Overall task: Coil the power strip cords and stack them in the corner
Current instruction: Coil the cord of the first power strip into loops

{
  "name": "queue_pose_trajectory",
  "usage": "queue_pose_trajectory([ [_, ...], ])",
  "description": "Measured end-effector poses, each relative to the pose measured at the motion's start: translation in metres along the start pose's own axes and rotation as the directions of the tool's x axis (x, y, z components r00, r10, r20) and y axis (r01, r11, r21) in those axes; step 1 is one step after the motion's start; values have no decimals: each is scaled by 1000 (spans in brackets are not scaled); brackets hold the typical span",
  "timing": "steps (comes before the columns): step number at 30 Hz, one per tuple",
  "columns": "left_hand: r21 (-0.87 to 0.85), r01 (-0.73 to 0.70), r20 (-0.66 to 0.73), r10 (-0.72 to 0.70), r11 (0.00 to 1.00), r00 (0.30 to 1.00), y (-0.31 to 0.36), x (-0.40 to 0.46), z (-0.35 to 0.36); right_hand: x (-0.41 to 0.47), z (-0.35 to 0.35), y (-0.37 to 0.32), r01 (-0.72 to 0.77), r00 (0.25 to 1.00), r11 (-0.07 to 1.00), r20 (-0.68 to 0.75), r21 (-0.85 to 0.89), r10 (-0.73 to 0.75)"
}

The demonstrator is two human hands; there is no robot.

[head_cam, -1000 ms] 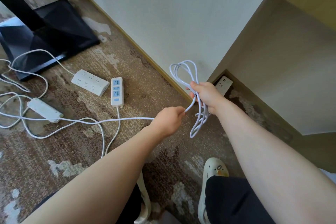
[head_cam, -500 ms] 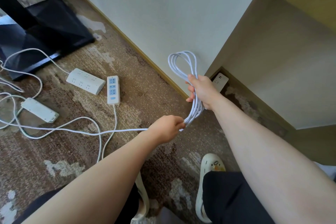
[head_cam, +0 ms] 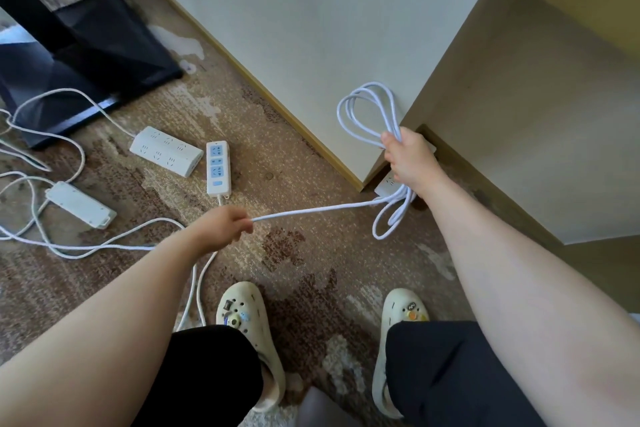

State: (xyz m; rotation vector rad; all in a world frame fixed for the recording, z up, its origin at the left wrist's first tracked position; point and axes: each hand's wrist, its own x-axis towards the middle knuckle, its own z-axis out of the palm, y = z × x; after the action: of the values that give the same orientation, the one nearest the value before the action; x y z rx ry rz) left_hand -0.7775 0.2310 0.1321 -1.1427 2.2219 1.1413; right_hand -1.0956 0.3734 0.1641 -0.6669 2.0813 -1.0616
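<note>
My right hand (head_cam: 410,158) grips a bundle of white cord loops (head_cam: 367,114) in front of the wall corner; loops stick up above the fist and hang below it. A straight stretch of the same cord (head_cam: 311,211) runs from the bundle to my left hand (head_cam: 225,227), which pinches it. Behind my left hand the cord trails off across the carpet. A white power strip (head_cam: 386,185) lies in the corner, mostly hidden by my right hand. On the carpet to the left lie three more strips: a blue-faced one (head_cam: 218,168), a wide white one (head_cam: 166,151) and a flat white one (head_cam: 81,204).
Loose white cords (head_cam: 79,246) tangle across the patterned carpet at left. A black stand base (head_cam: 86,55) sits at the upper left. White wall (head_cam: 311,28) and a beige panel (head_cam: 519,114) meet at the corner. My two slippers (head_cam: 249,329) stand at the bottom.
My left hand has slid back left along the cord, away from the bundle, leaving a long taut stretch between the hands. The view has tilted down, showing both feet.
</note>
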Motion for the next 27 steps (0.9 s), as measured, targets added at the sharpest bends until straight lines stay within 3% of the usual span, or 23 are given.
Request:
queue_pose_trajectory([
  [2,9,-23,11,23,1000,1000,10,-4,-3,-1,4,-1,30,999,999,-28,-21,-31],
  [5,65,-215,-8,216,974,976,60,-7,12,-4,20,-7,100,995,983,-1,-153,-102],
  [8,114,-321,134,306,940,942,94,-8,36,-7,29,-9,134,991,958,55,-252,-124],
  [11,183,-261,211,222,948,952,77,-3,38,-7,19,-5,130,991,955,21,-265,-129],
  [15,49,-125,118,118,991,986,28,0,19,-4,-9,8,104,988,921,-66,-375,-138],
  [19,-50,38,126,-31,998,992,-28,-5,5,-1,-26,14,71,981,903,-136,-424,-141],
  [22,-131,70,69,-61,989,996,-37,-13,-3,-1,-24,14,73,983,910,-124,-409,-134],
  [24,-97,-16,18,18,995,1000,-10,-11,-6,-1,-15,9,85,988,937,-91,-339,-122],
  [27,1,-250,49,250,968,967,60,-9,1,-2,3,-3,92,995,979,-14,-182,-96],
])
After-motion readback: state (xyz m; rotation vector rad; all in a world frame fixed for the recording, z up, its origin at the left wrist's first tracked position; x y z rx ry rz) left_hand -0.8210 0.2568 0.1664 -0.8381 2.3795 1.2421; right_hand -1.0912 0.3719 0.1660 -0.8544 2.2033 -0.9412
